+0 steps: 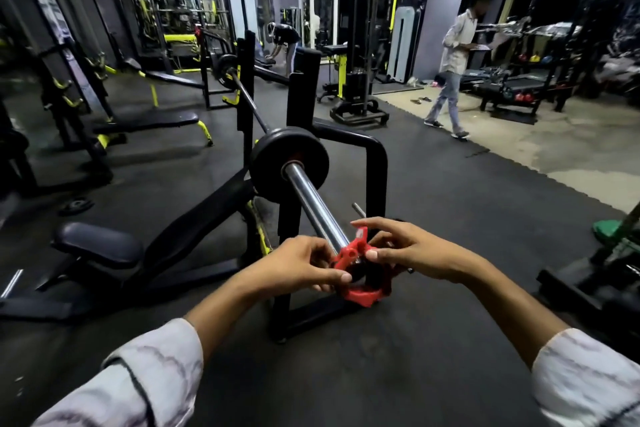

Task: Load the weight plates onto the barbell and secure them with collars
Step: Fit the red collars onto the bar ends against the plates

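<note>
Head view: I see both hands on a red collar [360,274] at the near end of the barbell [313,199]. My left hand [304,265] pinches the collar's left side, thumb on the rim. My right hand [408,253] grips the right side, fingers [372,224] curled over the raised lever. The collar sits at the bar's tip, well apart from the black plate [273,163] loaded farther up the sleeve, with bare chrome between them. The bar rests on a black rack [377,163] over an incline bench [100,246]. The rack's upright and base stand right behind and under my hands. A small plate [74,206] lies on the floor left. A second plate [223,71] sits at the bar's far end. One person [453,66] walks at right, another [282,45] bends over in back. A green object [613,230] sits at far right, unclear.
</note>
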